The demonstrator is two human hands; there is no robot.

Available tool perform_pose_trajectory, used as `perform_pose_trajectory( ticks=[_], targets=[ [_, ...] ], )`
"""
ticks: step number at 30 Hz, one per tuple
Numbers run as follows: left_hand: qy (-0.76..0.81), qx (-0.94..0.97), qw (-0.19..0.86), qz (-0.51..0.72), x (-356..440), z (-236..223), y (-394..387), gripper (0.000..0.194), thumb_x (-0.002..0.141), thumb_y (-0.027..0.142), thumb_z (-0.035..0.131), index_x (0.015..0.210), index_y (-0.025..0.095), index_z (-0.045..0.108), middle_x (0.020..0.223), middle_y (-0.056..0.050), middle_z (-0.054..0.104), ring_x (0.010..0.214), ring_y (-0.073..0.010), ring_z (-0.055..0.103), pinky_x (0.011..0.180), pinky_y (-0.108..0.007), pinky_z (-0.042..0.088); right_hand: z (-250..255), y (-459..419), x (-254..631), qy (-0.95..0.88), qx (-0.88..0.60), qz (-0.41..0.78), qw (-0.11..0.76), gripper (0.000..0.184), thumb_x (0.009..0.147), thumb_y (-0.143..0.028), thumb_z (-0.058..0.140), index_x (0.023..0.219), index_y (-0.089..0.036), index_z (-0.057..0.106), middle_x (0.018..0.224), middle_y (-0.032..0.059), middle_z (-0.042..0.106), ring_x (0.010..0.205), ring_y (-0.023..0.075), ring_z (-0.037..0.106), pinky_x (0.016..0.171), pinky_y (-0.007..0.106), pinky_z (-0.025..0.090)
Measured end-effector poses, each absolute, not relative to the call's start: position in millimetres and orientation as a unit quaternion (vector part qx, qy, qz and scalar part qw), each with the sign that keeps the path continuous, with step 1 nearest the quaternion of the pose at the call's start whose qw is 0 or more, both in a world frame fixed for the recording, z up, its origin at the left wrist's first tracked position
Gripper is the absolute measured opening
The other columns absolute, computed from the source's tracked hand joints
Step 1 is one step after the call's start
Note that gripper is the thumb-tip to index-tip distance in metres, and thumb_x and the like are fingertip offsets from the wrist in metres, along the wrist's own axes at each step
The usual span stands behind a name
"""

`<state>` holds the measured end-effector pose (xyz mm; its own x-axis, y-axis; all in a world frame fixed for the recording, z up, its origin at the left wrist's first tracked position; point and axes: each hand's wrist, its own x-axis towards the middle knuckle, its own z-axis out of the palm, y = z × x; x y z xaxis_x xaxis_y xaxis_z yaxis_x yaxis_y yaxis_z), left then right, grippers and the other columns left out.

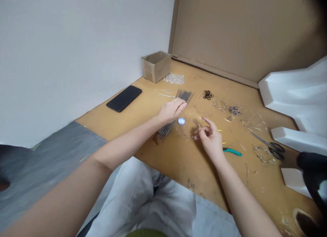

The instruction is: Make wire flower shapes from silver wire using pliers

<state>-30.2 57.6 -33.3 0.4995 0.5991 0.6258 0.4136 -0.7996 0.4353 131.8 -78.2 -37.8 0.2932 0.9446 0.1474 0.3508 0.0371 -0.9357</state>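
Note:
My left hand (173, 110) lies across a bundle of thin grey wires (167, 129), its fingers together and curled down over the middle of the bundle. The fingertips are hidden beneath the hand. Just to the right, my right hand (209, 135) pinches a thin, shiny wire loop (196, 121) between thumb and fingers, the index finger stretched forward. Beside the bundle, between the hands, sits a small round blue-and-white piece (181, 121). Pliers with a teal handle (232, 151) lie partly hidden behind my right hand.
A cardboard box (156, 67) stands at the back, near a pile of small clear pieces (174, 78). A black phone (124, 98) lies at left. Black rings (208, 95), tangled wire pieces (234, 110) and scissors (276, 149) lie to the right, before white foam blocks (293, 90).

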Motion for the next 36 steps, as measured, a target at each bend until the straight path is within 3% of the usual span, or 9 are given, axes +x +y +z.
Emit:
perform_pose_trajectory(
  ticks=[9, 22, 36],
  targets=[
    [0.282, 0.860, 0.113, 0.411, -29.3, -35.1, 51.7, 0.041, 0.095, 0.038, 0.024, 0.097, 0.014, 0.057, 0.094, -0.008, 0.063, 0.090, -0.0144, 0.058, 0.081, -0.027, 0.044, -35.6, -78.1, 130.5, -0.515, -0.620, 0.292, 0.515, 0.048, 0.078, -0.029, 0.053, 0.124, -0.017, 0.045, 0.062, -0.0045, 0.061, 0.049, 0.0118, 0.060, 0.058, 0.029, 0.050],
    [0.259, 0.883, 0.116, 0.375, -19.3, -36.0, 43.6, 0.043, 0.094, 0.038, 0.023, 0.094, 0.013, 0.058, 0.090, -0.009, 0.063, 0.087, -0.0159, 0.058, 0.078, -0.028, 0.044, -42.0, -73.6, 132.1, -0.542, -0.630, 0.246, 0.498, 0.048, 0.077, -0.020, 0.051, 0.124, -0.021, 0.047, 0.063, -0.0040, 0.064, 0.051, 0.0139, 0.060, 0.065, 0.034, 0.050],
    [0.314, 0.845, 0.221, 0.373, -24.6, -37.8, 38.4, 0.035, 0.093, 0.034, 0.029, 0.098, 0.016, 0.059, 0.089, -0.006, 0.065, 0.085, -0.0137, 0.060, 0.077, -0.025, 0.046, -43.0, -86.7, 137.0, -0.505, -0.662, 0.306, 0.462, 0.047, 0.085, -0.032, 0.048, 0.129, -0.017, 0.041, 0.065, -0.0019, 0.061, 0.051, 0.0132, 0.059, 0.056, 0.028, 0.049]
  ],
)
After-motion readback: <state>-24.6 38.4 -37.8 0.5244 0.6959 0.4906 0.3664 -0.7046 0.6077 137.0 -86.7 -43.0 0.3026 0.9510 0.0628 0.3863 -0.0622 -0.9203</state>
